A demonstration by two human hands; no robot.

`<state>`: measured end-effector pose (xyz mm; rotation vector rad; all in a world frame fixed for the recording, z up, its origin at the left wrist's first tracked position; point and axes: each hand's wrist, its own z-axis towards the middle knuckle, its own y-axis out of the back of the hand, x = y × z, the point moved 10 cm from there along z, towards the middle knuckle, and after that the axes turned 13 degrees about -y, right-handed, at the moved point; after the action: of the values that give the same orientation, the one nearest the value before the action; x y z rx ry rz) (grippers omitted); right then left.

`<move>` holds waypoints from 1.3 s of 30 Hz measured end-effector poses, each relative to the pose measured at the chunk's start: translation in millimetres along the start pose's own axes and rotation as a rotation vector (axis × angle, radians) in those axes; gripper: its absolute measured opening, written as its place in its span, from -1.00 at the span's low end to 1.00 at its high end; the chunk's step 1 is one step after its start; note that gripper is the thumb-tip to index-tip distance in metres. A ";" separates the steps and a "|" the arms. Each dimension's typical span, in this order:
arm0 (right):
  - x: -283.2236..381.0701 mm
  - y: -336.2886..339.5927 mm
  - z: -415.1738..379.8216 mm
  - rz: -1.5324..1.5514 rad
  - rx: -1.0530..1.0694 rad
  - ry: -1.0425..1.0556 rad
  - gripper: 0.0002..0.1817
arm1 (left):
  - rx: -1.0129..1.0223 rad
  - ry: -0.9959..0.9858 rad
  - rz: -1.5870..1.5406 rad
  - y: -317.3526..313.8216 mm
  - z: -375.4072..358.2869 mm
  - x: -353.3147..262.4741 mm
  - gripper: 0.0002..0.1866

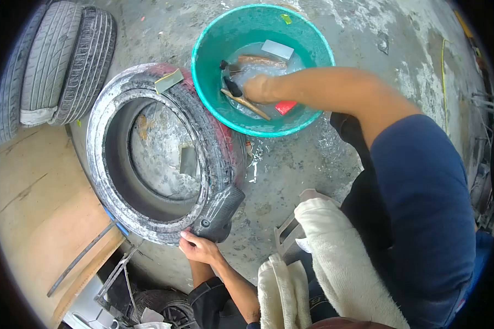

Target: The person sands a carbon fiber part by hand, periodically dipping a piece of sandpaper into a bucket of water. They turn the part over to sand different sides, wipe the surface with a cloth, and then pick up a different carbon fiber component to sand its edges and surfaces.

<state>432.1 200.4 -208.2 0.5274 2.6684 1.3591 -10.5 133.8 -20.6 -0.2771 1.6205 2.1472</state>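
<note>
My left hand (199, 248) grips the lower end of a black carbon-patterned part (220, 211), thumb on its near edge. The part rests against the side of a tire (101, 148) lying flat on the floor. Into a green tub (202, 104) of cloudy water reaches my right hand (259, 89); its fingers are hidden, so I cannot see what they hold. Close to them are a black object (232, 86), a wooden stick (247, 104) and a red piece (285, 107). A grey block (278, 49) and a brown piece (262, 60) sit farther back in the tub.
A yellowish-grey sanding block (169, 81) lies on the tire's upper edge. Inside the ring is a grey-green piece (187, 160). Several tires (52, 55) stand at upper left, above a wooden board (44, 203). White towels (340, 247) drape over my legs.
</note>
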 end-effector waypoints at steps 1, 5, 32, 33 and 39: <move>-0.6 0.4 2.6 -0.011 0.047 0.016 -0.73 | 0.004 0.077 0.020 -0.2 0.5 4.6 -0.59; -17.9 38.9 -7.8 0.177 0.354 0.077 -0.61 | -0.004 0.032 0.051 2.8 2.7 -4.1 -0.57; 10.1 43.3 -1.6 -0.266 -0.288 0.238 -0.70 | -0.029 -0.238 0.121 17.8 -10.1 -23.0 -0.47; 6.9 48.1 -0.2 -0.268 -0.291 0.238 -0.70 | -0.024 -0.239 0.128 18.0 -10.6 -21.3 -0.46; 0.7 71.1 -15.8 -0.375 -0.193 0.013 -0.71 | -0.096 -0.109 -0.040 27.6 -12.8 -12.9 -0.44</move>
<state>446.0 227.1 -141.8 -0.0050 2.4417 1.4775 -12.8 112.7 4.7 -0.2162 1.4424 2.1737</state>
